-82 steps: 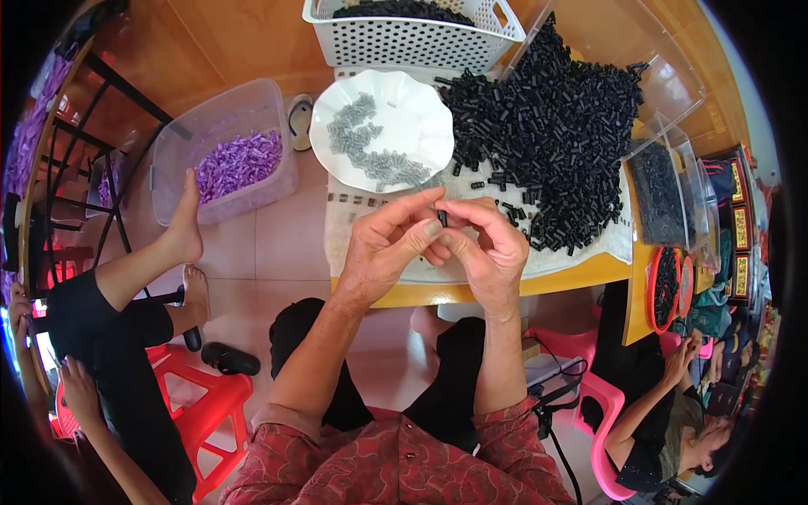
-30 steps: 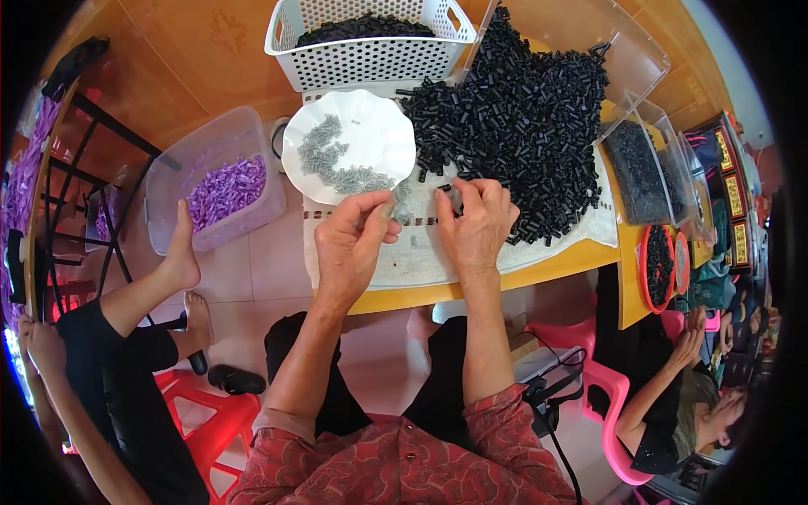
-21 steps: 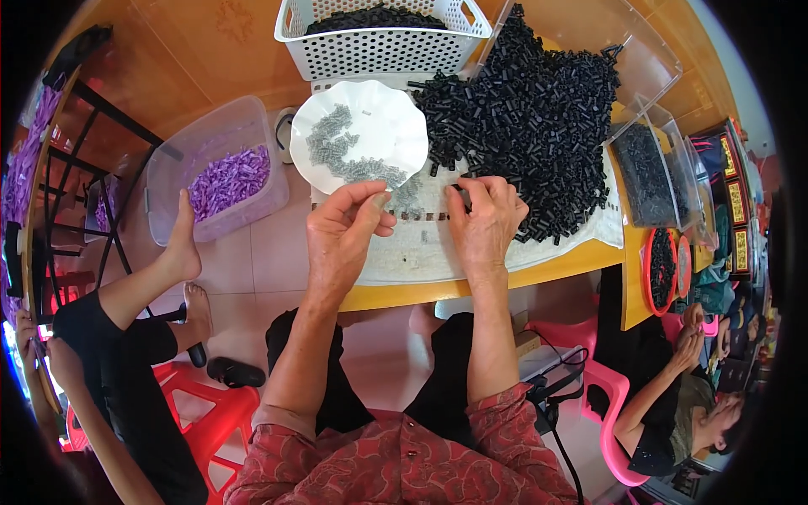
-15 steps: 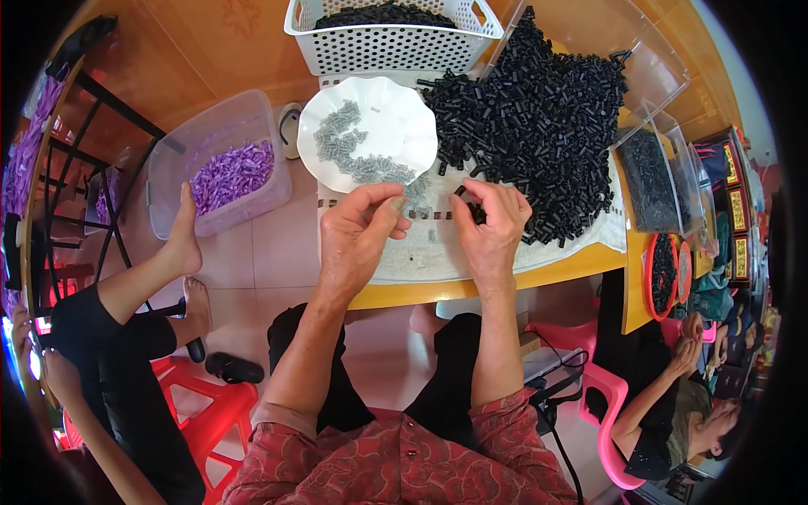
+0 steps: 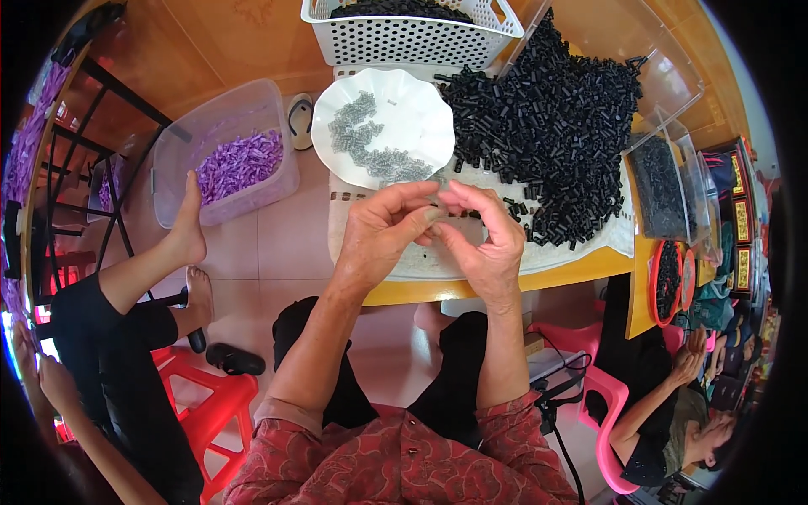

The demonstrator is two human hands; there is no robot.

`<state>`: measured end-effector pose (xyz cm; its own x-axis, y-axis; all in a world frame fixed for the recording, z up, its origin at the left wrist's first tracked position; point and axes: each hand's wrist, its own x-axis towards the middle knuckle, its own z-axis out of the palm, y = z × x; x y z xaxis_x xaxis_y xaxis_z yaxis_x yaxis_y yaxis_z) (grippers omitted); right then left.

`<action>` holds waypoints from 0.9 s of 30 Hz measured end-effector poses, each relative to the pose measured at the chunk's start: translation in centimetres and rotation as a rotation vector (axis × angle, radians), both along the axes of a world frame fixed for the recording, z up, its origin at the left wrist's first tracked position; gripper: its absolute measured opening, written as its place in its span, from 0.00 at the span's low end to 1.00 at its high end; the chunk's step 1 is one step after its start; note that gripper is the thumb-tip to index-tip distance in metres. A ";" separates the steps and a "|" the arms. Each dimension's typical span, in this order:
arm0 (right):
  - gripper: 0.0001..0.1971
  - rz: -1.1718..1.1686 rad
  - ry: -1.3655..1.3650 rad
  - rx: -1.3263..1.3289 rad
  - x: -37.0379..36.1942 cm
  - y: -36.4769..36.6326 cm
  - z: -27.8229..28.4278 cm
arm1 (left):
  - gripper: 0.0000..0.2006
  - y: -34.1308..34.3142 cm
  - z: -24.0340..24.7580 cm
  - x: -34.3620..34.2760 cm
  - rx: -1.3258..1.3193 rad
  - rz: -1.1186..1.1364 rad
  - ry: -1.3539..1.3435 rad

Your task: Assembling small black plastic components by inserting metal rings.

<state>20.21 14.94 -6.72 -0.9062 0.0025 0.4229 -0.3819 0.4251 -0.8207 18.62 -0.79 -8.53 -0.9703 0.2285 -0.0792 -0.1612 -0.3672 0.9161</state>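
My left hand and my right hand meet over the cloth, just below the plate, fingertips touching. The left thumb and forefinger are pinched; what lies in them is too small to make out. Between the two sets of fingertips shows a dark bit, apparently a small black tube, with the right thumb and fingers curled round it. A white scalloped plate holds small clear grey springs or tubes, some partly behind my fingers. To the right spreads a big heap of short black tubes.
Behind the plate stands a white perforated basket of black pieces. A clear bin with purple pieces sits on the floor at left, by a person's bare foot. Clear boxes and a red tray line the right, near another seated person.
My hands were apart, with a black tube at the right fingertips; now they have come together. The right hand moved inward to the left one. The view shifted slightly.
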 end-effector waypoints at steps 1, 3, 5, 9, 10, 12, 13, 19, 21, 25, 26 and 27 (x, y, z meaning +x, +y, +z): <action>0.21 -0.001 -0.002 0.002 0.0 0.2 0.0 | 0.14 -0.1 0.0 0.0 0.013 0.006 -0.009; 0.16 -0.045 -0.006 -0.015 -0.2 0.7 -0.2 | 0.13 -0.8 0.1 -0.3 0.019 0.038 -0.044; 0.15 -0.076 0.049 0.123 -0.6 1.4 -1.1 | 0.12 -1.4 0.3 -0.5 0.026 0.069 -0.078; 0.11 -0.100 0.143 0.377 -0.7 1.1 -1.8 | 0.11 -2.1 0.5 -1.0 0.073 0.149 -0.100; 0.11 -0.100 0.142 0.378 -0.7 0.9 -1.7 | 0.11 -2.2 0.5 -1.0 0.103 0.166 -0.116; 0.10 -0.079 0.151 0.491 -0.6 0.5 -1.5 | 0.11 -2.2 0.3 -1.0 0.115 0.165 -0.105; 0.10 -0.079 0.151 0.491 -0.6 0.3 -1.4 | 0.12 -2.1 0.2 -1.0 0.127 0.164 -0.092; 0.10 -0.075 0.133 0.610 -0.4 -0.2 -1.2 | 0.14 -2.0 0.0 -0.8 0.175 0.108 -0.077; 0.07 -0.066 0.117 0.616 -0.4 -0.4 -1.2 | 0.14 -2.1 0.2 -0.8 0.210 0.076 -0.094; 0.08 -0.078 0.134 0.626 -0.5 -0.6 -1.5 | 0.16 -2.1 0.2 -0.7 0.270 0.006 -0.117; 0.07 -0.085 0.159 0.636 -0.6 -0.6 -1.6 | 0.16 -2.0 0.3 -0.7 0.270 0.004 -0.117; 0.07 -0.092 0.184 0.646 -0.6 -0.6 -1.8 | 0.16 -1.9 0.5 -0.7 0.288 -0.006 -0.123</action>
